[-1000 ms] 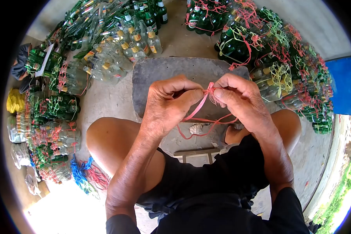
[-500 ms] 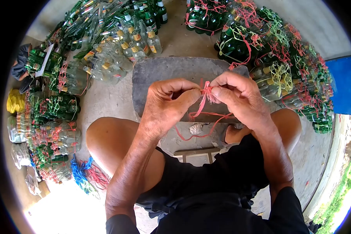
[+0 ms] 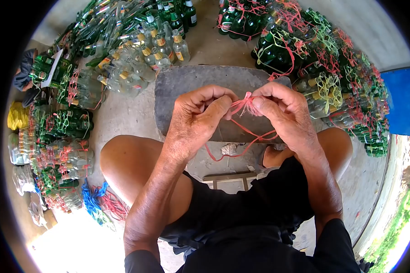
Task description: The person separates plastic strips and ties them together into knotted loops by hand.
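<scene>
Between my two hands is a piece of pink plastic twine, bunched and frayed around its middle. My left hand pinches it from the left with thumb and forefinger. From the other side my right hand pinches the frayed bunch the same way. A long loop of the same twine hangs below the hands, over the front edge of a dark grey board. Whether the bunch is fully knotted is hidden by the fingertips.
Loose clear bottles and green bottles stand and lie at the back left. Bottle bundles tied with twine are stacked on the right, more at left. Blue twine lies on the floor. Another person is at far left.
The loose end that hung down from the bunch is now drawn up toward my left fingers. My left hand's grip has shifted, and the hanging loop has changed shape slightly.
</scene>
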The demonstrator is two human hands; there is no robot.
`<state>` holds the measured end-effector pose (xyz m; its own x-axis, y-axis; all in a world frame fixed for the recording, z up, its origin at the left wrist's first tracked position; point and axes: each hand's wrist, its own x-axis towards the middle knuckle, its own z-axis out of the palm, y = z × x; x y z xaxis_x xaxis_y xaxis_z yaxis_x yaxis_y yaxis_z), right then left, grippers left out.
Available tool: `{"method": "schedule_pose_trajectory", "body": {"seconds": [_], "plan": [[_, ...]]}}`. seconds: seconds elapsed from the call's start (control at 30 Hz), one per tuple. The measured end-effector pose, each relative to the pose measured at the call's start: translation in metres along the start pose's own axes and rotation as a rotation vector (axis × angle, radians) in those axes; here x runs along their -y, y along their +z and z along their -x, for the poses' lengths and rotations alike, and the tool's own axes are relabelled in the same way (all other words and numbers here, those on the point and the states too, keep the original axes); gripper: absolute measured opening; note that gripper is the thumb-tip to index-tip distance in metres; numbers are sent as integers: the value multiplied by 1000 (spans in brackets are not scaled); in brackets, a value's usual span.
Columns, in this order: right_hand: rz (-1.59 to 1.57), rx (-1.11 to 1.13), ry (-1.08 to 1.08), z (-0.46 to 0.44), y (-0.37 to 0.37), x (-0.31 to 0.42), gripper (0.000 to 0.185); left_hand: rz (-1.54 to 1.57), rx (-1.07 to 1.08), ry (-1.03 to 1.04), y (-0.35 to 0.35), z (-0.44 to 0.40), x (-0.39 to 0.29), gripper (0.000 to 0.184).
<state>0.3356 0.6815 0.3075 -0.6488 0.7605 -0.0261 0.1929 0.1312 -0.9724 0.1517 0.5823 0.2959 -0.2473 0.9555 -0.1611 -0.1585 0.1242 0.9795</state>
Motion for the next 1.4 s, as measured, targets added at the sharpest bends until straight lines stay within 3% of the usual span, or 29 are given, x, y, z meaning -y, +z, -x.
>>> {"method": "schedule_pose_trajectory", "body": {"seconds": [0.17,0.27,0.4,0.57,0.67,0.97,1.4], "plan": [[-4,11,44,0,0,-1,8,-27,85,-31,-5,1,-2,17],[-150,35,136,0,-1,6,8,32,112,112,-3,-2,12,16],[-205,55,164,0,1,3,7,11,83,97,-2,-2,11,11],[-76,-65,-95,3,13,7,6,1,60,93,-3,-2,13,10],[-13,-13,-262,-1,8,-13,8,-86,31,116,-3,-2,13,9],[94,11,-39,2,3,2,8,-254,3,152,0,0,8,9],[-99,37,117,-1,-7,-8,17,-252,-33,111,-7,2,8,7]]}}
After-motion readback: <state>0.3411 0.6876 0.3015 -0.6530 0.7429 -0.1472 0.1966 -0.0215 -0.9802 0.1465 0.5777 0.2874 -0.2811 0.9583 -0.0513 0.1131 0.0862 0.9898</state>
